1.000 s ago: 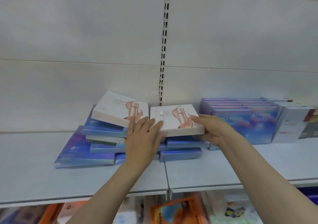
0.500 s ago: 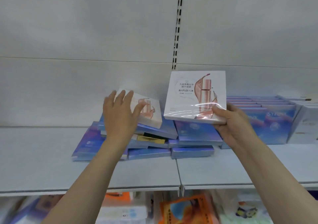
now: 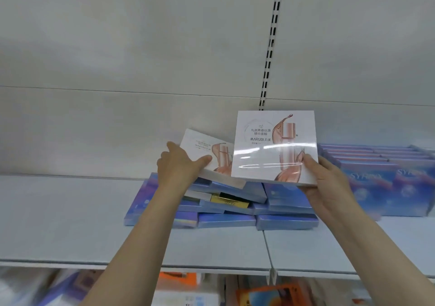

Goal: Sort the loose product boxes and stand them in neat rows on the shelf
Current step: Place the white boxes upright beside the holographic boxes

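Note:
My right hand (image 3: 327, 181) holds a white MARUBI box (image 3: 270, 141) by its lower right corner, tilted up above the pile with its front toward me. My left hand (image 3: 179, 167) grips the left edge of a second white MARUBI box (image 3: 207, 150), thumb on its top face, raised slightly off the pile. Beneath both lies a loose heap of flat blue boxes (image 3: 226, 218) on the grey shelf (image 3: 70, 223). A gold box (image 3: 229, 201) is wedged in the heap.
A neat row of upright blue boxes (image 3: 386, 178) stands at the right of the shelf. A slotted upright rail (image 3: 270, 46) runs up the back wall. Orange and white packs (image 3: 277, 294) fill the shelf below. The shelf's left stretch is bare.
My right hand has lifted one white box off the pile and turned it upright. My left hand moved from that box to the other white box and took hold of its edge.

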Motion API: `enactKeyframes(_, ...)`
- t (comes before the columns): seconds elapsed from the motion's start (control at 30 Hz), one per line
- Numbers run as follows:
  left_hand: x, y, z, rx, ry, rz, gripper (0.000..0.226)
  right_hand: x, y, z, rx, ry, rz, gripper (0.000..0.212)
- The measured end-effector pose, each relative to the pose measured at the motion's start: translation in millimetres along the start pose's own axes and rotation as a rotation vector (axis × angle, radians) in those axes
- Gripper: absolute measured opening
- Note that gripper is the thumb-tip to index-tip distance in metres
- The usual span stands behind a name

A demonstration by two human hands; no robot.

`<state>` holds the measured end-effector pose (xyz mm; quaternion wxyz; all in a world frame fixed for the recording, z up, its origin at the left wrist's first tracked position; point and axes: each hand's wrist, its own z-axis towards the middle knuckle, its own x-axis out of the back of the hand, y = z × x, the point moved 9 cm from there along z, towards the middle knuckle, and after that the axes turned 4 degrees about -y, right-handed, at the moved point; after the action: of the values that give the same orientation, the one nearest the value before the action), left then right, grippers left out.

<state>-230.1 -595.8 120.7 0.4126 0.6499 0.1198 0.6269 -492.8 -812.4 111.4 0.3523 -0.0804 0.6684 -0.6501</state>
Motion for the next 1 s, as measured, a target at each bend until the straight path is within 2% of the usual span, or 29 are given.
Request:
enactKeyframes(0.17, 6, 0, -19, -0.010, 0.025, -0.025, 0.056, 20, -10, -6, 0.005, 0.036, -0.048, 0.023)
enactKeyframes(0.3, 13, 8, -60, -0.011, 0.068, -0.329, 0.022, 42, -23, -9, 0.015, 0.010, -0.056, 0.024)
enactKeyframes(0.4, 18, 27, -106, -0.044, 0.227, -0.564, 0.028, 68, -37, -12, 0.005, -0.001, -0.004, 0.020)
enactKeyframes(0.47, 14, 46, -142, -0.094, 0.336, -0.841, 0.031, 94, -51, -14, 0.033, 0.004, 0.011, 0.022)
enactKeyframes(0.53, -5, 67, -171, -0.132, 0.346, -1.120, 0.031, 127, -70, -15, 0.075, 0.022, 0.026, 0.026)
enactKeyframes(0.57, -19, 79, -181, -0.149, 0.324, -1.180, 0.032, 146, -81, -15, 0.100, 0.031, 0.047, 0.026)
enactKeyframes(0.73, -98, 153, -218, -0.195, 0.129, -1.095, 0.036, 246, -130, -21, 0.151, 0.063, 0.096, 0.021)
enactKeyframes(1.0, -213, 268, -272, -0.166, -0.028, -1.143, 0.037, 406, -174, -40, 0.160, 0.204, 0.012, 0.029)
